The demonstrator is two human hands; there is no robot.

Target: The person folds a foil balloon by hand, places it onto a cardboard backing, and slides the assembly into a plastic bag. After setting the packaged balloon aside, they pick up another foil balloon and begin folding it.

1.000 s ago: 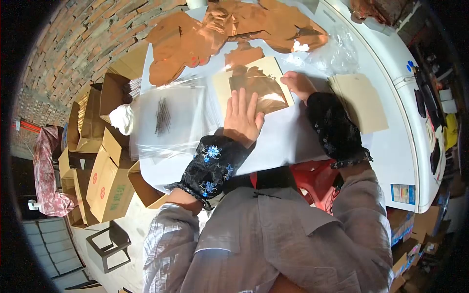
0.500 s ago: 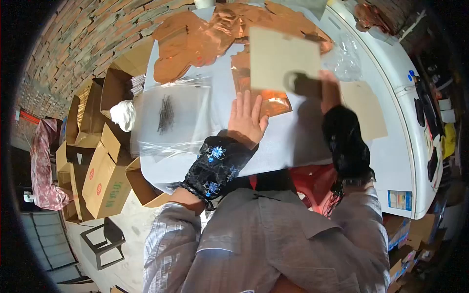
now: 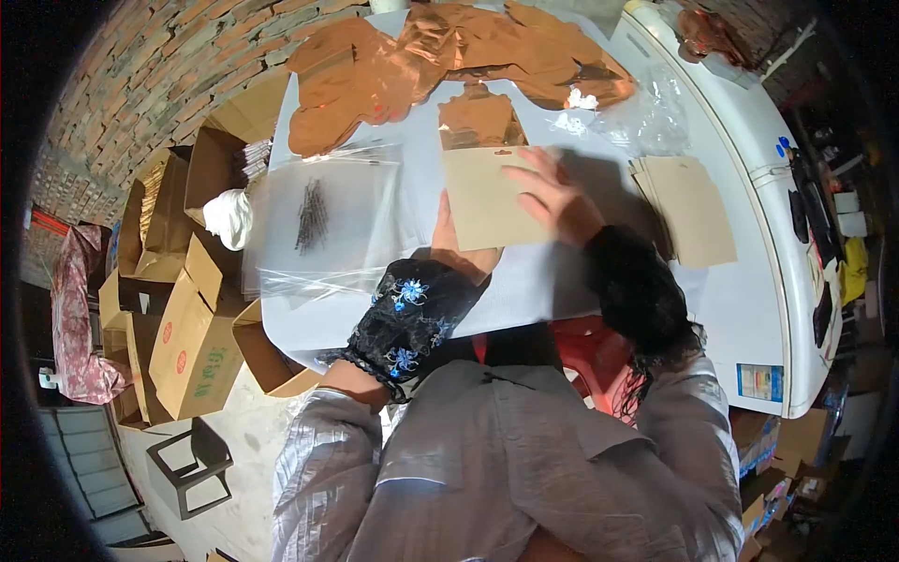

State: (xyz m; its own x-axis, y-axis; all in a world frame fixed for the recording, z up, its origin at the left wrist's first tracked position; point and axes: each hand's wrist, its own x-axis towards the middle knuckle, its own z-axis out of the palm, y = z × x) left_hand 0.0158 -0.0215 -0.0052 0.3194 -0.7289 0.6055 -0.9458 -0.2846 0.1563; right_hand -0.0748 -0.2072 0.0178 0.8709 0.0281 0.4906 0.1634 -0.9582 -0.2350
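A beige cardboard card with a small red-edged slot at its top lies in front of me. It covers most of my left hand, whose visible outer finger is stretched out along the card's left edge. My right hand is over the card's right side with its fingers spread, seemingly touching it. Beyond the card, the upper part of a copper-coloured foil piece shows on the white table. Whether its lower part is under my left hand is hidden.
Copper foil pieces are heaped along the far edge. Clear plastic bags with thin dark pieces lie at left. A stack of beige cards and crumpled clear plastic are at right. Cardboard boxes stand left of the table.
My right hand has brought the card down and left, over my left hand, and its fingers have spread. The foil's lower part is covered now. White bits at the back have come into view.
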